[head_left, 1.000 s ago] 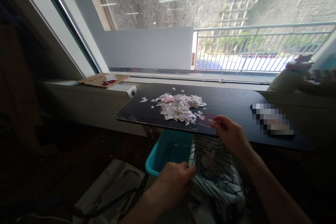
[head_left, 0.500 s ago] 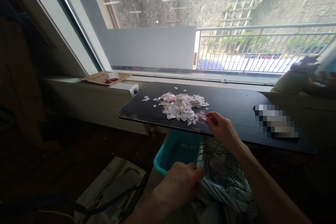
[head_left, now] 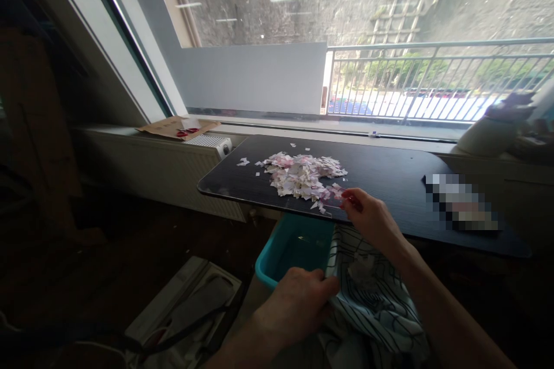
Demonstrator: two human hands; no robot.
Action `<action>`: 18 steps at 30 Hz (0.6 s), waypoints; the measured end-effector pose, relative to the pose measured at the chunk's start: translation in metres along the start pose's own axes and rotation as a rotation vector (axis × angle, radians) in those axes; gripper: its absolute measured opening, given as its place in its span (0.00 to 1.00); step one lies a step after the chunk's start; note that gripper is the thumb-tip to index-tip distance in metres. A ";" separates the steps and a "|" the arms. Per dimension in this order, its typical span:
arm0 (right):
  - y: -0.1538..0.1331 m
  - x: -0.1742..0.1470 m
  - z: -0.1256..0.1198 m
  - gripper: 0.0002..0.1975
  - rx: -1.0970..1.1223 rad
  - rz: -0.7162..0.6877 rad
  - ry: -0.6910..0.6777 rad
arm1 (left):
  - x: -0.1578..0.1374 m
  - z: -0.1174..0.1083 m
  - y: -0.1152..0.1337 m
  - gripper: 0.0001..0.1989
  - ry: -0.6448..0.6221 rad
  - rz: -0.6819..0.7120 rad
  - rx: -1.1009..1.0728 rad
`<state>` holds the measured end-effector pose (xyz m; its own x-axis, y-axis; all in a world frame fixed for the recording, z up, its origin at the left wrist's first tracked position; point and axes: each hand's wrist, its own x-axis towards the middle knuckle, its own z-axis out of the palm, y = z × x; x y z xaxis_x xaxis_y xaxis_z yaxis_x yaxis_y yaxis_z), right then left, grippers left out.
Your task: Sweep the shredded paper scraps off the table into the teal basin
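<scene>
A loose heap of torn paper scraps (head_left: 298, 176), white with pink patches, lies on the black tabletop (head_left: 381, 164). At the near right side of the heap, my right hand (head_left: 367, 213) is closed in a pinch around a small red object, mostly hidden by the fingers. Below the table edge stands a turquoise tub (head_left: 265, 259) with something small and pale inside. My left hand (head_left: 298, 300) is closed on the tub's right rim, beside a striped cloth (head_left: 376, 305). A few pale scraps (head_left: 362, 268) rest in the cloth's hollow.
Red-handled scissors (head_left: 188, 131) lie on brown paper (head_left: 162, 128) by the window, above a radiator (head_left: 182, 167). A pixelated flat object (head_left: 463, 202) is on the table's right side. A white box (head_left: 182, 305) sits on the floor at left.
The view has shifted slightly, so the scene sits a little farther right. Both hands keep nearly the same positions; the right fingers remain pinched beside the paper heap.
</scene>
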<state>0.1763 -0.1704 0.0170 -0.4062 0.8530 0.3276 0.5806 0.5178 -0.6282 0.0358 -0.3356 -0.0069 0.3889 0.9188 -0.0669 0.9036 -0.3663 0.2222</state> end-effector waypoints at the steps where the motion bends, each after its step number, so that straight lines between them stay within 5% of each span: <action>1: 0.000 -0.001 -0.001 0.11 -0.009 0.001 0.005 | 0.000 0.000 0.000 0.07 -0.002 0.001 0.002; 18: -0.001 -0.002 -0.007 0.10 -0.078 -0.007 0.012 | 0.001 0.002 -0.002 0.07 0.018 -0.001 0.009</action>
<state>0.1817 -0.1727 0.0220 -0.4027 0.8497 0.3403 0.6312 0.5271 -0.5690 0.0350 -0.3346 -0.0090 0.3843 0.9219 -0.0495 0.9058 -0.3662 0.2132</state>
